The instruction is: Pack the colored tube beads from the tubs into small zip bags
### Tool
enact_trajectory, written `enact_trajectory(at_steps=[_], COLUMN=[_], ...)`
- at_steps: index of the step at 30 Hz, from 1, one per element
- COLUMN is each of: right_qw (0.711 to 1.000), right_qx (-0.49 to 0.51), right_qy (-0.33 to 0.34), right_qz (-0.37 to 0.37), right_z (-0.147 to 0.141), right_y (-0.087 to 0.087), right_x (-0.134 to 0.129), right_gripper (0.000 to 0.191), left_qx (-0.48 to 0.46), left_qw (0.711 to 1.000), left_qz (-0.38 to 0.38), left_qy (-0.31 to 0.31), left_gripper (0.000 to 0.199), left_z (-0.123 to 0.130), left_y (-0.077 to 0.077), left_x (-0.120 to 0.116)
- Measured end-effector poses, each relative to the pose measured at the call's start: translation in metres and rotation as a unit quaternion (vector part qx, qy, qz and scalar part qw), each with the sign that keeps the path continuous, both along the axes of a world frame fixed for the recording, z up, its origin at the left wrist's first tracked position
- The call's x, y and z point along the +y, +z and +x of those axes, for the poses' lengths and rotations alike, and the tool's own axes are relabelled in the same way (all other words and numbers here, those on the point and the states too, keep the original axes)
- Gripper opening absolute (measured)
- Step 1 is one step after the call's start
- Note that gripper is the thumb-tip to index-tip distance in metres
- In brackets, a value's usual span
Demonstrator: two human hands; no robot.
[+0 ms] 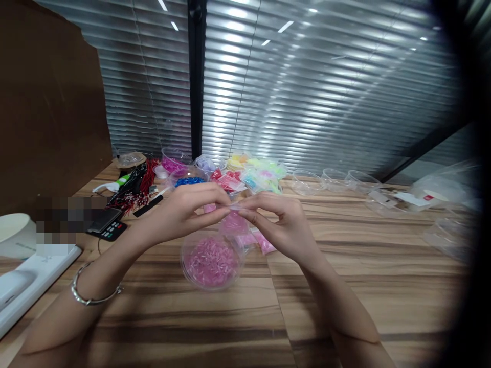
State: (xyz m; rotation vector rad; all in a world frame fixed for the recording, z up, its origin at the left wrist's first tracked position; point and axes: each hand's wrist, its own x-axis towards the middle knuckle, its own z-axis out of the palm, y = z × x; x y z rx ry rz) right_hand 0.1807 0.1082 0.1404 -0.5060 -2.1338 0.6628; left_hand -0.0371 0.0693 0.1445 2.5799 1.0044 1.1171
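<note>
Between both hands hangs a small clear plastic bag (233, 223) with pink contents, pinched along its top edge. My left hand (197, 204) is closed on the bag's upper left side with thumb and fingertips. On the upper right side, my right hand (282, 220) pinches the same bag, close to the left fingertips. Just below and nearer to me stands a round clear tub (184, 271) filled with small pink tube-like pieces (213, 260). Behind the bag and tub, more small pink bags (264, 243) lie on the table, partly hidden by my right hand.
Tubs with blue pieces (188, 181) and magenta pieces (172, 165) stand at the back, beside red bags (227, 180) and pastel bags (264, 171). Clear tubs (307, 183) line the back right. Red and black wires (143, 184), a small scale (105, 225) and a power strip (46, 276) lie left.
</note>
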Motion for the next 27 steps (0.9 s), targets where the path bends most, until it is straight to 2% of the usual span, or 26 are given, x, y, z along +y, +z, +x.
enact_trajectory(at_steps=[4,12,19,27], right_qw=[1.0,0.996,0.996,0.992], right_qx=[-0.006,-0.006,-0.014,0.016], right_qy=[0.005,0.035,0.034,0.053], right_qz=[-0.007,-0.081,-0.081,-0.116], right_z=[-0.001,-0.003,-0.004,-0.003], right_y=[-0.002,-0.001,-0.002,-0.002], right_x=[0.0,-0.002,-0.003,0.0], right_gripper=[0.01,0.006,0.003,0.01], left_qx=[0.004,-0.029,-0.038,-0.05], left_qw=[1.0,0.998,0.997,0.997], left_qz=[0.008,0.049,0.045,-0.038], left_qy=[0.002,0.02,0.045,0.048], left_gripper=[0.007,0.007,0.01,0.003], left_z=[0.001,0.012,0.018,0.011], left_y=[-0.001,-0.001,-0.002,0.006], left_x=[0.0,-0.005,-0.008,-0.01])
